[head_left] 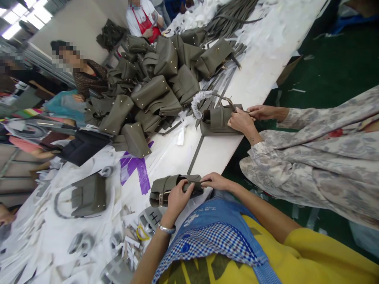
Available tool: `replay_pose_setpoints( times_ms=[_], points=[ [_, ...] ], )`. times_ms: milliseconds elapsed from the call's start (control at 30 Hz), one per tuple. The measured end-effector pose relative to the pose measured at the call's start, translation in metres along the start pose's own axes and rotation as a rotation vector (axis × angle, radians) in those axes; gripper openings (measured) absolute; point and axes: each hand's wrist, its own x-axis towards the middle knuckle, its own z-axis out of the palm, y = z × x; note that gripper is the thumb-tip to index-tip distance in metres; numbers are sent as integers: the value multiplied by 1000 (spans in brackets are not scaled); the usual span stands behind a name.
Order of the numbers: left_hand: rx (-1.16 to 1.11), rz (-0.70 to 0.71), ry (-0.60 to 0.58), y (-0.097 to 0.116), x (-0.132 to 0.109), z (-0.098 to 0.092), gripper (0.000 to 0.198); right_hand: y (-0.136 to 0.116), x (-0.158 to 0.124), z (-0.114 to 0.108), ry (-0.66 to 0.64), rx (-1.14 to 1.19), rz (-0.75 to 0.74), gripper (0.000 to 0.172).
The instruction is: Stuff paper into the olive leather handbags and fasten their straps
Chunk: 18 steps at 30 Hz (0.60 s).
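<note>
An olive-grey handbag (158, 184) lies on the white table edge right in front of my blue apron, a gold-coloured clasp showing at its near left end. My left hand (178, 197), with a metal bracelet at the wrist, is closed over the bag's top edge by its dark opening. At the bag's right end my right hand (215, 180) pinches the edge or a strap; the fingers partly hide which. Scraps, grey tape rolls (81, 243) and a yellow-handled tool (142, 232) lie left of my left arm.
A large pile of olive handbags (160, 90) covers the table's far part, with long straps (233, 15) behind. To my right, a co-worker's hands (244, 120) hold another handbag (217, 120). One more bag (89, 195) lies left, near purple tape (143, 177). Other people stand opposite.
</note>
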Motion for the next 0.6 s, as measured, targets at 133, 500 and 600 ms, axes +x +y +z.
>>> replay_pose_setpoints(
  times_ms=[133,500,600],
  points=[
    [-30,30,-17,-10,5,-2,33,-8,9,19,-38,37,-26,30],
    [-160,73,-155,-36,2,-19,35,-8,-1,51,246,-74,-43,18],
    [-169,70,-160,-37,1,-20,35,-7,-3,56,279,-97,-30,18]
  ],
)
